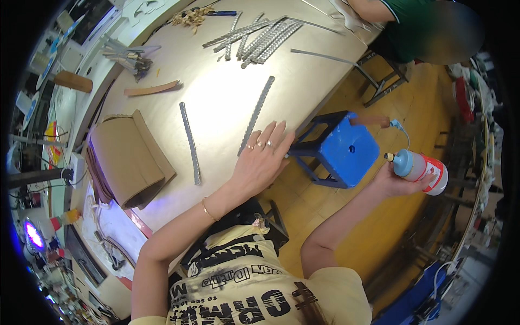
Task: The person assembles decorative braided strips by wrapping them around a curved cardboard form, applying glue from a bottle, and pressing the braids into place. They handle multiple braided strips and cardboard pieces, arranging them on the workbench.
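My left hand (262, 160) lies palm down at the table's right edge, fingers stretched out and rings on some of them. Beside it, a grey braided strip (255, 116) runs away toward the lit middle, its near end close to my hand; whether they touch I cannot tell. Another braided strip (190, 143) lies apart to the left. Out to the right, over the floor, my right hand (398, 181) is wrapped round a bottle (440, 181) with a red label, light blue collar and brass-coloured tip. The bottle is tilted, its tip pointing left.
A blue stool (352, 150) stands right of the table (211, 89). Folded brown leather-like material (127, 157) sits at the left. Further back are a pile of braided strips (265, 40) and a flat brown strip (151, 89). A co-worker (409, 27) is at the far right.
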